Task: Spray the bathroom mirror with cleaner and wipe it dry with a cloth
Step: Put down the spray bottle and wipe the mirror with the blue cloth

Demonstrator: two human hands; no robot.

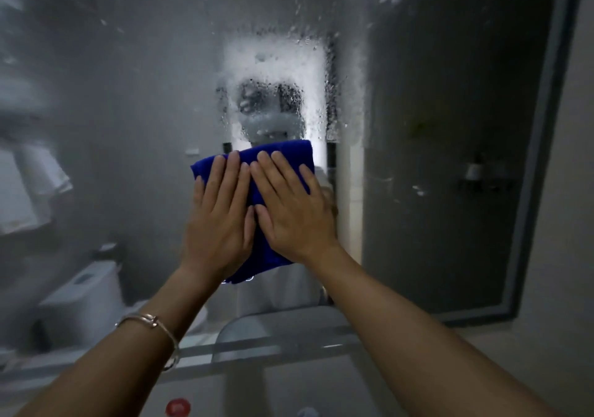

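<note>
Where blue cloth [284,156] lies: mirror [450,95] centre
Left hand [218,223]: flat, fingers straight, on cloth
Right hand [297,217]: likewise flat

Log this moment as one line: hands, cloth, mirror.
phase: wiping | left hand: flat on folded blue cloth | right hand: flat on cloth | grey-framed mirror: foam droplets above cloth, unwiped

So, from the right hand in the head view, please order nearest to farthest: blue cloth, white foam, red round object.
1. blue cloth, pressed under the right hand
2. white foam, above on the mirror
3. red round object, far down left, at the picture's edge
</note>
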